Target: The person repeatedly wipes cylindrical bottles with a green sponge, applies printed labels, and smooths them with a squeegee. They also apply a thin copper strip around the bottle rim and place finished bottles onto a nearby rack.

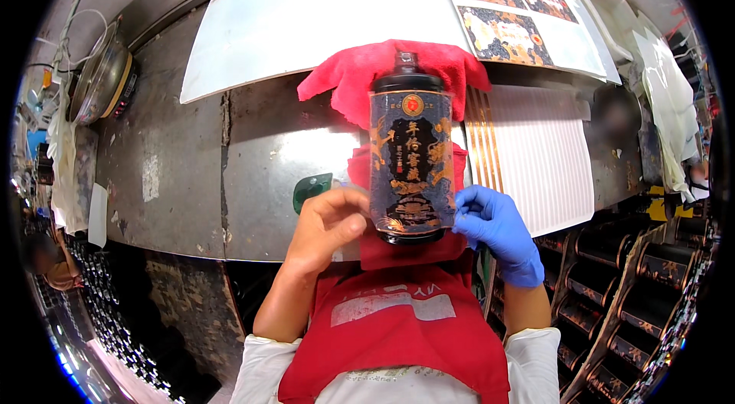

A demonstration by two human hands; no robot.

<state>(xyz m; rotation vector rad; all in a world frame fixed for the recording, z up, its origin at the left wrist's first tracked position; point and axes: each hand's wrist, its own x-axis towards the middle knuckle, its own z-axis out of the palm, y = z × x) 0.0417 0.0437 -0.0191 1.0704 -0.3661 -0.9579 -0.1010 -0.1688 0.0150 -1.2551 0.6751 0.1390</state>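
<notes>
A black bottle (406,83) with a narrow neck lies on folded red cloths (348,90), its neck pointing away from me. Over its front is a dark decal sheet (406,159) with gold and orange decoration, its side edges reaching past the bottle's base. My bare left hand (325,224) is closed, thumb and fingers pinching the sheet's lower left edge; the fingertips are partly hidden. At the lower right corner, my right hand (496,229), in a blue glove, pinches the sheet too. Beside my left hand lies a small dark green flat piece (308,190), partly covered.
A white board (321,21) spans the metal table's (168,174) far side, with printed decal sheets (501,33) at its right. A lined white sheet with gold strips (536,159) lies right of the bottle. A metal pan (99,86) stands far left. Racked black bottles (612,281) fill the lower right.
</notes>
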